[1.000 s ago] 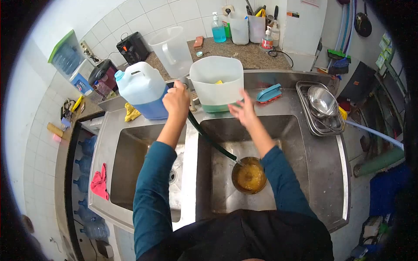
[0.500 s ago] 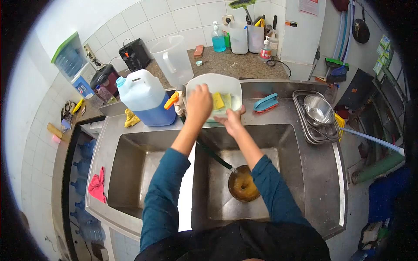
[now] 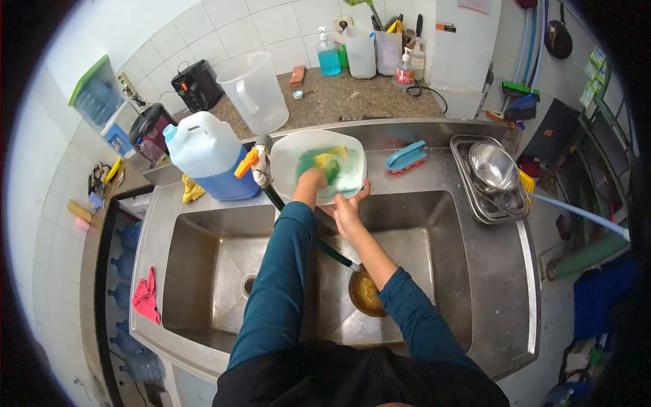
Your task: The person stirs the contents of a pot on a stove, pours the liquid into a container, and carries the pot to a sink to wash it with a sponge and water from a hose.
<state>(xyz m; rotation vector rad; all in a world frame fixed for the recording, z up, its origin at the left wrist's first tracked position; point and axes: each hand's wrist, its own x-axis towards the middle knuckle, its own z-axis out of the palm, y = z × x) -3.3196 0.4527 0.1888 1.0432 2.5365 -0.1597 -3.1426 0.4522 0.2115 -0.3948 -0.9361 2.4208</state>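
Note:
A white plastic container (image 3: 281, 154) with sudsy, greenish water stands at the back edge of the sink. My left hand (image 3: 312, 183) reaches down into it, right at a yellow and green sponge (image 3: 327, 161); its fingertips are hidden there, and I cannot tell whether they grip it. At the container's near right corner, my right hand (image 3: 348, 211) is closed on the rim. Left of the container is a tap with an orange handle (image 3: 247, 163). From it a green hose (image 3: 325, 249) runs into a round bowl (image 3: 366, 298) of brownish water in the right basin.
A jug of blue liquid (image 3: 210, 159) stands left of the tap, with a clear pitcher (image 3: 256, 95) behind. On the right are a blue scrubbing brush (image 3: 407, 157) and metal trays (image 3: 468, 190) holding a steel bowl (image 3: 494, 166). A pink cloth (image 3: 145, 296) lies at the left rim.
My left hand has lowered from above the container into the water at the sponge. The right hand has shifted slightly left and down along the container. The whole view has shifted a little.

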